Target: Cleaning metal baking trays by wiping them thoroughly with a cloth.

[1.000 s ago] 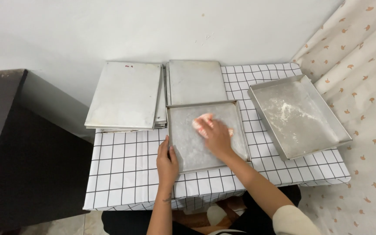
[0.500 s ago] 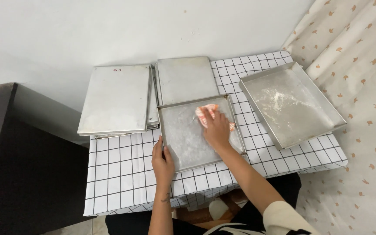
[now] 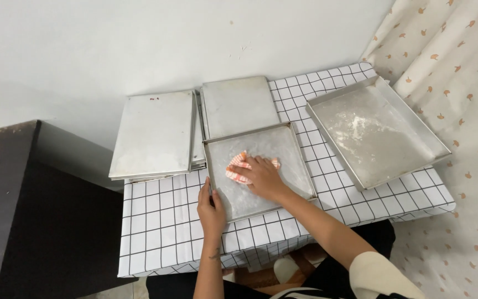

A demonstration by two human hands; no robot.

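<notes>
A square metal baking tray lies at the middle of a table covered in a white checked cloth. My right hand presses a red and white cloth flat onto the tray's inside. My left hand grips the tray's near left edge, thumb over the rim. The tray's floor looks smeared with pale residue.
A stack of upturned trays sits at the back left, another upturned tray behind the middle one. A larger floury tray lies at the right. A dark cabinet stands left, a patterned curtain right.
My right hand has slid the cloth from the tray's far middle toward its centre left. My left hand stays on the tray's edge. The camera view has shifted.
</notes>
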